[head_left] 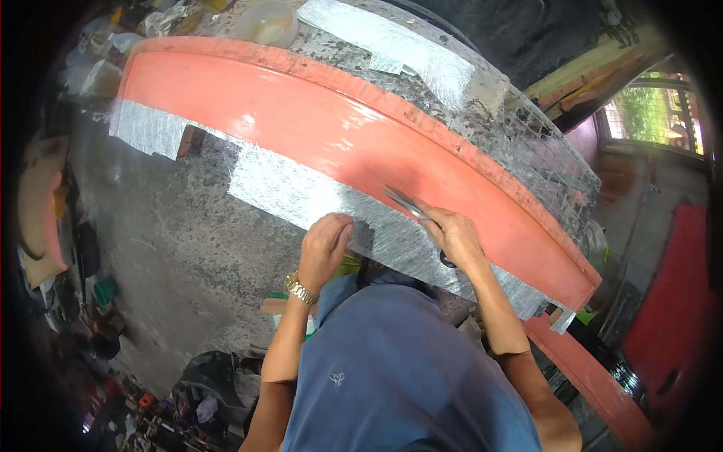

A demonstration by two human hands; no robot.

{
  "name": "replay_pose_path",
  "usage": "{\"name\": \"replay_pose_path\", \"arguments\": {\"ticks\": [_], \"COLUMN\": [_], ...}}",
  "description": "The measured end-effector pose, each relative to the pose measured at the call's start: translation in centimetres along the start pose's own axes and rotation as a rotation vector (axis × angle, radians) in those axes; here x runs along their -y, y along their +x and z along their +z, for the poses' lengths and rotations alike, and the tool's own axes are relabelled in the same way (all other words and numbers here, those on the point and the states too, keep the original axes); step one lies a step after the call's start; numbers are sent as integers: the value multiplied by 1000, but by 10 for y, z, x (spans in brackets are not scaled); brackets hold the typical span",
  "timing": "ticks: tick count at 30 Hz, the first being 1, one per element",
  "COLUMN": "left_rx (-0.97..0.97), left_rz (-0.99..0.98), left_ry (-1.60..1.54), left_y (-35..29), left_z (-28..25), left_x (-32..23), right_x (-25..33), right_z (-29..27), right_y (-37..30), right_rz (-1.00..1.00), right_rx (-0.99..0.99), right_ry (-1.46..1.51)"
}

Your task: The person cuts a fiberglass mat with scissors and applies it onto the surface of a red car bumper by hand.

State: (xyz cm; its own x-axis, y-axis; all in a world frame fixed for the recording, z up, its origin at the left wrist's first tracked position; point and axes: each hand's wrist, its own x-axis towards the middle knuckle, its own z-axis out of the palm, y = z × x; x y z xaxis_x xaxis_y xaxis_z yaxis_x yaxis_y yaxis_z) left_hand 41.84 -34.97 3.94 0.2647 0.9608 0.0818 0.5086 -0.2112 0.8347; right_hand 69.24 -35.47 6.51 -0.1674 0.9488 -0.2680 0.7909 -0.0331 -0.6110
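- In the head view, the right hand point(456, 235) is gripping scissors point(407, 204), their blades pointing over the curved orange panel point(248, 113).
- The left hand point(325, 241) is curling its fingers at the silvery sheet point(275, 186); whether they are pinching it, I cannot tell.
- The sheet is lying along the panel's near edge.

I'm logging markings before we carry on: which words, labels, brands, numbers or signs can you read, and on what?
No text is readable.
Blue fabric shirt: small pale emblem, too small for any lettering.
Gold-coloured metal-band wristwatch: markings too small.
Silver-bladed scissors, glossy orange curved panel, whitish fibre mat: no lettering visible.
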Motion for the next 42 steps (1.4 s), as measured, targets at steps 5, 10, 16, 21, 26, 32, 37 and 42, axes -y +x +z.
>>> {"name": "replay_pose_path", "arguments": {"ticks": [5, 10, 16, 21, 26, 32, 37, 42], "left_rx": [85, 183, 195, 209, 211, 180, 177, 157], "left_rz": [193, 300, 273, 252, 228, 226, 208, 202], "left_ry": [314, 453, 508, 520, 529, 508, 540, 544], "left_y": [25, 29, 17, 15, 11, 12, 16, 14], "left_z": [8, 14, 19, 20, 22, 23, 27, 29], "left_x": [4, 18, 28, 26, 29, 28, 23, 25], "right_x": [-5, 0, 4, 1, 4, 3, -8, -6], "right_z": [9, 15, 13, 11, 12, 13, 6, -4], "right_y": [-3, -2, 0, 4, 12, 14, 10, 8], "right_rz": [-35, -70, -71, -84, -130, -143, -147, -54], "right_rx": [28, 40, 58, 28, 32, 67, 13, 115], "right_ry": [0, -49, -144, -147, -162, -164, -112, -135]}}
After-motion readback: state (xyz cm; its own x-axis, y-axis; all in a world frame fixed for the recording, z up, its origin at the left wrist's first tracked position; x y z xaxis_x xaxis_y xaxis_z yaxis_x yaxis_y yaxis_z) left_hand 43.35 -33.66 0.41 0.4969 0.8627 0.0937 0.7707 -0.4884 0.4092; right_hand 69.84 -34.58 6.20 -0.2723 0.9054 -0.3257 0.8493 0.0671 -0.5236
